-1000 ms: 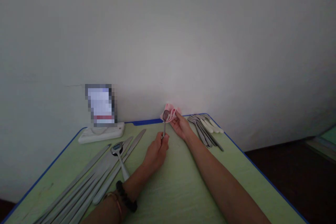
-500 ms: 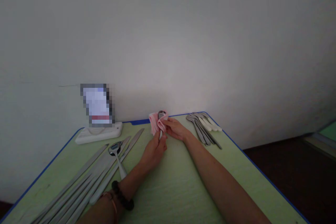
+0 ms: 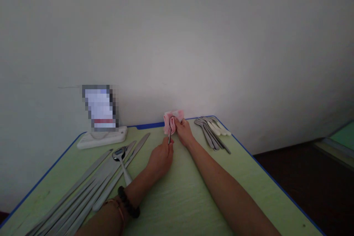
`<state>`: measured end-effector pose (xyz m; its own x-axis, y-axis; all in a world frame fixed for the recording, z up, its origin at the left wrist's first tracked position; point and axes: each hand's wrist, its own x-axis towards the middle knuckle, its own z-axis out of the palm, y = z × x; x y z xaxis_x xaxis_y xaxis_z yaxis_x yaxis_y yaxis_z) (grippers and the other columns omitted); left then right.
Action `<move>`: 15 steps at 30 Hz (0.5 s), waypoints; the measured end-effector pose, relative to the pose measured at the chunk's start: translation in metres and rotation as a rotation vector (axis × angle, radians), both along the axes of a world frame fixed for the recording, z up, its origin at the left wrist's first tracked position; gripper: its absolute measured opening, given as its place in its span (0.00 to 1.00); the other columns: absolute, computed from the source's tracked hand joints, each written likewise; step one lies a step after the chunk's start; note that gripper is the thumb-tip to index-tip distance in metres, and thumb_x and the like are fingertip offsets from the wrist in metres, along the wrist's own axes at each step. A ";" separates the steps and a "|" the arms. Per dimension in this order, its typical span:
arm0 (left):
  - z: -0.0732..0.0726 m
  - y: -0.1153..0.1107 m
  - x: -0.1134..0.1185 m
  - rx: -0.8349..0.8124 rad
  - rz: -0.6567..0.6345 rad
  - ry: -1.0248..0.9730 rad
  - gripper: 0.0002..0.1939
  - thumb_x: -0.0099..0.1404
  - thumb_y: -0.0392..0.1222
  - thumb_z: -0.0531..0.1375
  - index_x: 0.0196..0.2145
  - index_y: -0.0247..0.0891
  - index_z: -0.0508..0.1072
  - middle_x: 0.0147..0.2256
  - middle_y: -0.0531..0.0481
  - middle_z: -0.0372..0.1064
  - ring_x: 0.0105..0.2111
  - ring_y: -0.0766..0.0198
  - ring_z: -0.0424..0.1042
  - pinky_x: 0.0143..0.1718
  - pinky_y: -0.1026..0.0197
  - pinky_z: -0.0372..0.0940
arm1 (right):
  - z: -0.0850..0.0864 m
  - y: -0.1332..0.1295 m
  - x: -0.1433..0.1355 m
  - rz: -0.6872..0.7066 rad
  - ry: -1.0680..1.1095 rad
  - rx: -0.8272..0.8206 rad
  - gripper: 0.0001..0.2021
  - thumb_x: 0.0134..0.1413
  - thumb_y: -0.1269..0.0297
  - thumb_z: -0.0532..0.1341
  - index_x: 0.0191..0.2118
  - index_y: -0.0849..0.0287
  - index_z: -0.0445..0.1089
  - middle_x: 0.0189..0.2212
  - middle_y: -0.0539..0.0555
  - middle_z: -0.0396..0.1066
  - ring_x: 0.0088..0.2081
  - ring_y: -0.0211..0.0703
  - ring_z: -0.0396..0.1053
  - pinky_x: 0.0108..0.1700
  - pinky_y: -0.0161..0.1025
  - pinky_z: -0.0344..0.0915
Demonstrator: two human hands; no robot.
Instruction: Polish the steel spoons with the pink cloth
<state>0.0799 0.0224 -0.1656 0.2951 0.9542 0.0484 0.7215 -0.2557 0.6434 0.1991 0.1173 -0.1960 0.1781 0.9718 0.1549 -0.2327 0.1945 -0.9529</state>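
Note:
My left hand is closed around the handle of a metal spoon that points away from me. A folded pink cloth wraps the spoon's bowl, which is hidden now. Pinched in my right hand is that same cloth, pressed around the spoon's head. Left of my left arm lie several long table knives, and another spoon rests on top of them. Beyond my right hand sits a bunch of spoons and forks, some with white handles.
A blurred phone leans upright on a white stand at the back left. The light green table has a blue edge and backs onto a grey wall. Dark floor shows at the right.
The cloth has shifted and now covers the spoon's bowl, which showed before. My right hand has turned with it. The spoon has tilted in my left hand.

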 end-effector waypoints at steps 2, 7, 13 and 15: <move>0.002 -0.002 0.001 0.011 0.004 0.023 0.14 0.67 0.39 0.42 0.45 0.34 0.61 0.34 0.42 0.71 0.33 0.57 0.71 0.34 0.60 0.59 | -0.001 0.001 0.001 -0.083 -0.075 0.033 0.13 0.45 0.54 0.60 0.31 0.60 0.69 0.24 0.48 0.69 0.29 0.37 0.63 0.30 0.33 0.59; 0.001 0.000 -0.001 0.029 -0.010 -0.042 0.15 0.67 0.41 0.42 0.44 0.35 0.63 0.30 0.46 0.69 0.30 0.58 0.69 0.32 0.60 0.58 | 0.003 -0.002 0.002 -0.217 -0.255 0.101 0.13 0.48 0.53 0.57 0.29 0.59 0.68 0.23 0.48 0.66 0.26 0.36 0.58 0.29 0.33 0.56; -0.006 0.003 -0.004 -0.030 0.016 -0.321 0.14 0.66 0.45 0.43 0.36 0.37 0.64 0.21 0.54 0.59 0.22 0.64 0.62 0.25 0.63 0.54 | 0.015 -0.010 0.006 -0.067 -0.373 0.107 0.13 0.48 0.54 0.57 0.31 0.60 0.69 0.24 0.49 0.67 0.27 0.36 0.59 0.30 0.33 0.56; -0.008 0.004 -0.004 -0.050 0.013 -0.395 0.14 0.66 0.47 0.44 0.35 0.37 0.64 0.20 0.56 0.57 0.20 0.65 0.59 0.23 0.64 0.53 | 0.019 -0.012 0.007 -0.033 -0.425 0.067 0.16 0.48 0.52 0.55 0.28 0.62 0.69 0.22 0.48 0.65 0.26 0.35 0.58 0.28 0.32 0.54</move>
